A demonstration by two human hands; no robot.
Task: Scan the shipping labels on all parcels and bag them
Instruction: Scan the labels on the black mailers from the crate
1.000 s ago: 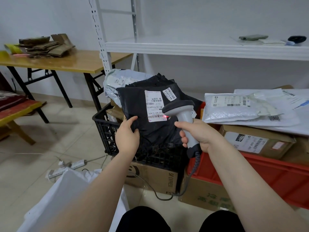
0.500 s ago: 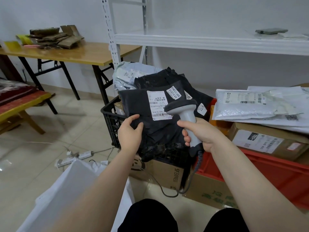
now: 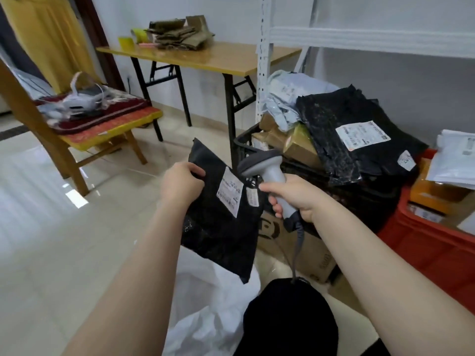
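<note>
My left hand [image 3: 181, 185] pinches the top edge of a black parcel [image 3: 221, 235], which hangs above the open white sack [image 3: 205, 317] on the floor. A white shipping label [image 3: 230, 191] shows on the parcel's front. My right hand [image 3: 293, 195] grips the handle of the grey barcode scanner [image 3: 267, 173], held just right of the parcel. More parcels fill the black crate [image 3: 244, 145], with a black labelled parcel [image 3: 352, 140] on top.
A red crate [image 3: 431, 242] with boxes and white mailers stands at right. Cardboard boxes [image 3: 295, 250] sit under the black crate. A white metal shelf [image 3: 359, 39] rises behind. A wooden table [image 3: 205, 57] and a wooden chair [image 3: 84, 124] stand at left over tiled floor.
My left hand has lifted the black parcel off the crate pile and carried it left and down over the white sack. My right hand keeps the scanner. The view has turned left.
</note>
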